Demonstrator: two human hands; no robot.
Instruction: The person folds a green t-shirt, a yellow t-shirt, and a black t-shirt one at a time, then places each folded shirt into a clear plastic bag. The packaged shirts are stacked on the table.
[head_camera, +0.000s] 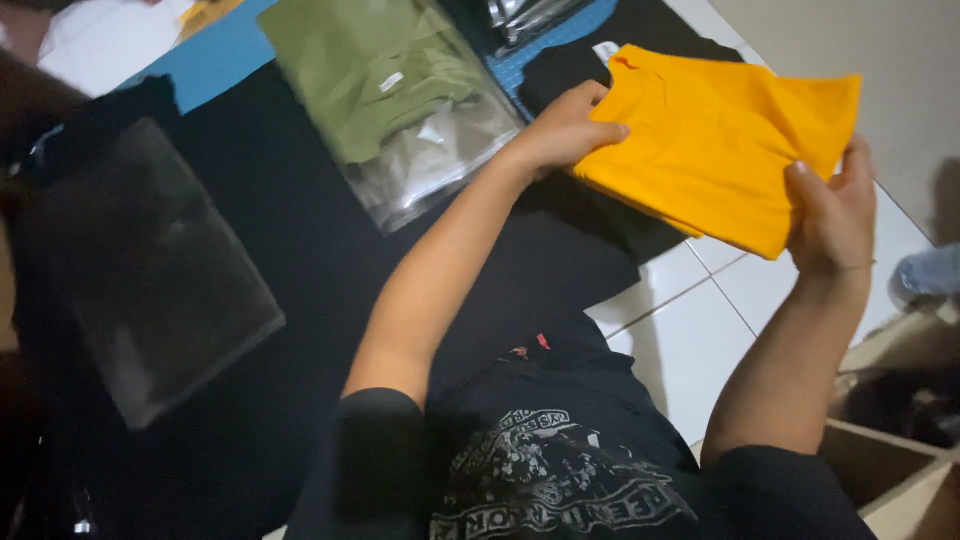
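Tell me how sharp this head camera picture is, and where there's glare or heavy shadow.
Head view: fairly sharp on the folded yellow shirt held by the left hand and right hand; glare streaks the clear bag with the green shirt; the black cloth at left sinks into shadow; frame edges look soft.

Matt yellow cloth shirt (720, 140); glossy, probably plastic bag (440, 150); smooth tiles (690, 330).

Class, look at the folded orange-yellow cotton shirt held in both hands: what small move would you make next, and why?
Probably lower the folded orange-yellow cotton shirt onto the black cloth and smooth it. The left hand and right hand grip opposite edges, holding it lifted and tilted, while a green shirt in a clear plastic bag lies alongside.
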